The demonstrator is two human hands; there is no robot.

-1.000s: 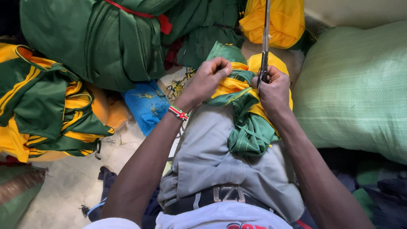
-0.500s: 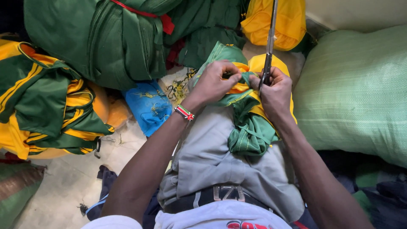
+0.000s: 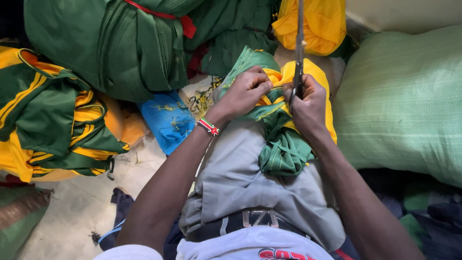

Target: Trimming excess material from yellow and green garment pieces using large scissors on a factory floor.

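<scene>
Left hand (image 3: pixel 248 91) pinches the folded green-and-yellow fabric garment (image 3: pixel 279 125) lying on the lap, bunching it tight. Right hand (image 3: pixel 308 106) is clenched round long dark metal scissors (image 3: pixel 299 58), blades pointing away; the tips look closed, hard to tell. Step in hand: trimming at the fabric fold. Next cut calls for taut cloth, fingers off the blade line.

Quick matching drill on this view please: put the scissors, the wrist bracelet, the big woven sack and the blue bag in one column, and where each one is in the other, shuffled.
1. scissors
2. beaded bracelet
3. woven sack
4. blue bag

A. on the floor, left of the lap
B. in the right hand, upright
C. on the left wrist
D. at the right edge, pale green

Pairs: 1-B, 2-C, 3-D, 4-A
</scene>
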